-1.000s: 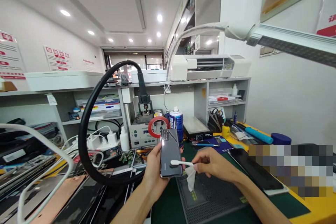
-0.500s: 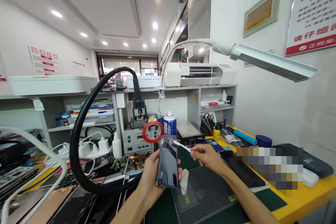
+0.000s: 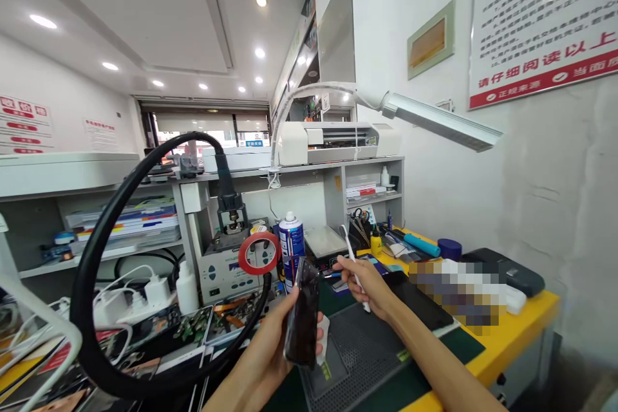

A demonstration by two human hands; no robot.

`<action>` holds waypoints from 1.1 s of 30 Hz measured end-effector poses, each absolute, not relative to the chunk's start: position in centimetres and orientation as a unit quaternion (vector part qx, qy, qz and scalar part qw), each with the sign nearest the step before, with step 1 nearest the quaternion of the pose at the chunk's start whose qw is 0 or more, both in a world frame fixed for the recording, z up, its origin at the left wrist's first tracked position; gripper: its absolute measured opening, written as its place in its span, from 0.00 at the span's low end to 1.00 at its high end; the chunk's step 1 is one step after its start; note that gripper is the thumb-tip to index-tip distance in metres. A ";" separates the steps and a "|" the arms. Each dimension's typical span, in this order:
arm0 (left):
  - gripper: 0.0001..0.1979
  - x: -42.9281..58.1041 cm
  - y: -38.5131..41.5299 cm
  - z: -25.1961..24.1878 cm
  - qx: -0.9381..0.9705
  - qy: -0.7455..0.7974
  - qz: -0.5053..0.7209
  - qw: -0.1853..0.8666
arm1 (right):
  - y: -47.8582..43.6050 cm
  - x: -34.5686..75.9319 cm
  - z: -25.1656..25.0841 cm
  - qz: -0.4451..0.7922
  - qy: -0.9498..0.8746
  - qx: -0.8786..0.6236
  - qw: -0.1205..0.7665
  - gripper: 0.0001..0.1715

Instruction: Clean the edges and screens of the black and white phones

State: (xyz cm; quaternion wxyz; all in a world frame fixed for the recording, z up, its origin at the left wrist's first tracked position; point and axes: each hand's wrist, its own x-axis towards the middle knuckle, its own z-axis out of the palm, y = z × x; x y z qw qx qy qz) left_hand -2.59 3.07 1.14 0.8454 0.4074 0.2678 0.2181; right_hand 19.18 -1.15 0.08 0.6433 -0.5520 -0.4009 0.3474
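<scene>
Phone [image 3: 302,320] tilted, clasped by left hand [image 3: 276,335] | right hand [image 3: 363,278] pinches white toothbrush-like tool [image 3: 348,246], slanted | grey mat [image 3: 360,347] lies below

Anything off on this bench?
Mainly the pixelated patch on the yellow tabletop, right side: blocky squares hide what lies there. Otherwise, circuit boards lie heaped left of the phone; no spill is visible.

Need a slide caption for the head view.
Left hand holding a dark phone, right hand holding a slim white tool.
</scene>
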 end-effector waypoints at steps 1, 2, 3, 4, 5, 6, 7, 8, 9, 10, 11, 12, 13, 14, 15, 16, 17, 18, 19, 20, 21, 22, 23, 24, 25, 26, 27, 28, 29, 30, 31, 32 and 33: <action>0.30 -2.5 2.8 1.2 0.441 0.282 0.230 0.821 | -1.3 19.0 0.2 0.368 -0.403 -0.540 0.641 0.28; 0.30 -2.4 2.5 1.2 0.480 0.297 0.246 0.788 | -1.4 18.7 0.2 0.389 -0.409 -0.526 0.636 0.29; 0.30 -2.4 2.4 1.1 0.526 0.314 0.269 0.743 | -1.5 18.4 0.2 0.407 -0.420 -0.513 0.629 0.30; 0.30 -2.5 2.3 1.1 0.574 0.330 0.299 0.687 | -1.6 18.1 0.2 0.420 -0.432 -0.501 0.621 0.31; 0.30 -2.5 2.3 0.9 0.620 0.345 0.330 0.622 | -1.6 17.7 0.2 0.428 -0.446 -0.492 0.613 0.32; 0.30 -2.6 2.4 0.7 0.658 0.354 0.363 0.557 | -1.7 17.4 0.2 0.431 -0.460 -0.486 0.606 0.32; 0.31 -2.8 2.6 0.5 0.682 0.356 0.394 0.503 | -1.7 17.0 0.2 0.432 -0.472 -0.482 0.599 0.32; 0.31 -2.9 2.7 0.2 0.692 0.352 0.422 0.468 | -1.8 16.8 0.2 0.434 -0.480 -0.478 0.594 0.32; 0.31 -3.0 2.9 -0.1 0.693 0.345 0.445 0.450 | -1.8 16.5 0.3 0.436 -0.485 -0.477 0.589 0.32; 0.31 -3.0 3.0 -0.3 0.691 0.340 0.458 0.443 | -1.9 16.3 0.3 0.438 -0.487 -0.480 0.584 0.32; 0.32 -3.1 3.1 -0.6 0.692 0.339 0.465 0.436 | -1.9 16.2 0.2 0.440 -0.484 -0.487 0.579 0.31; 0.33 -3.1 3.1 -0.7 0.700 0.342 0.464 0.423 | -1.9 16.1 0.2 0.441 -0.478 -0.496 0.575 0.30; 0.35 -3.0 3.1 -0.9 0.712 0.350 0.455 0.404 | -1.8 16.1 0.1 0.442 -0.469 -0.507 0.572 0.29; 0.37 -3.0 3.1 -1.0 0.728 0.361 0.441 0.382 | -1.8 16.1 0.1 0.443 -0.461 -0.516 0.571 0.28; 0.38 -2.9 3.0 -1.0 0.742 0.371 0.426 0.361 | -1.8 16.1 0.0 0.443 -0.452 -0.524 0.570 0.27; 0.40 -2.8 3.0 -1.1 0.754 0.378 0.413 0.344 | -1.7 16.2 -0.2 0.444 -0.443 -0.531 0.570 0.26; 0.41 -2.7 2.9 -1.1 0.762 0.381 0.404 0.334 | -1.6 16.2 -0.3 0.446 -0.434 -0.538 0.569 0.26; 0.41 -2.6 2.8 -1.2 0.766 0.379 0.401 0.330 | -1.6 16.2 -0.3 0.448 -0.424 -0.543 0.569 0.25; 0.41 -2.6 2.8 -1.3 0.765 0.372 0.406 0.335 | -1.5 16.3 -0.4 0.453 -0.414 -0.545 0.571 0.24; 0.41 -2.6 2.9 -1.3 0.760 0.362 0.416 0.346 | -1.4 16.3 -0.4 0.459 -0.406 -0.545 0.572 0.24; 0.40 -2.6 2.9 -1.4 0.752 0.350 0.426 0.362 | -1.4 16.4 -0.5 0.466 -0.399 -0.541 0.575 0.23; 0.40 -2.6 3.0 -1.3 0.742 0.341 0.434 0.379 | -1.4 16.5 -0.5 0.472 -0.395 -0.534 0.579 0.24; 0.39 -2.7 3.2 -1.2 0.733 0.336 0.441 0.395 | -1.4 16.6 -0.4 0.478 -0.392 -0.527 0.583 0.24; 0.37 -2.8 3.3 -1.0 0.722 0.336 0.443 0.412 | -1.3 16.7 -0.4 0.483 -0.390 -0.519 0.587 0.24; 0.34 -2.9 3.5 -0.7 0.711 0.342 0.437 0.432 | -1.3 16.8 -0.4 0.488 -0.387 -0.514 0.591 0.25; 0.30 -2.9 3.7 -0.4 0.698 0.349 0.425 0.458 | -1.4 17.0 -0.4 0.493 -0.382 -0.507 0.594 0.26; 0.27 -3.0 3.9 0.0 0.679 0.360 0.403 0.497 | -1.4 17.1 -0.4 0.499 -0.378 -0.501 0.597 0.27; 0.25 -3.1 4.0 0.5 0.652 0.366 0.371 0.550 | -1.4 17.2 -0.4 0.507 -0.373 -0.495 0.599 0.27; 0.25 -3.1 4.2 0.8 0.613 0.368 0.338 0.612 | -1.4 17.3 -0.4 0.515 -0.368 -0.489 0.600 0.27; 0.26 -3.2 4.2 1.1 0.568 0.364 0.300 0.675 | -1.4 17.3 -0.5 0.523 -0.364 -0.483 0.600 0.27; 0.26 -3.2 4.3 1.3 0.522 0.348 0.261 0.733 | -1.4 17.4 -0.5 0.532 -0.361 -0.477 0.599 0.26; 0.27 -3.2 4.3 1.4 0.481 0.326 0.222 0.783 | -1.5 17.4 -0.4 0.540 -0.358 -0.472 0.598 0.26; 0.29 -3.2 4.2 1.4 0.448 0.297 0.183 0.823 | -1.5 17.4 -0.4 0.547 -0.356 -0.467 0.596 0.26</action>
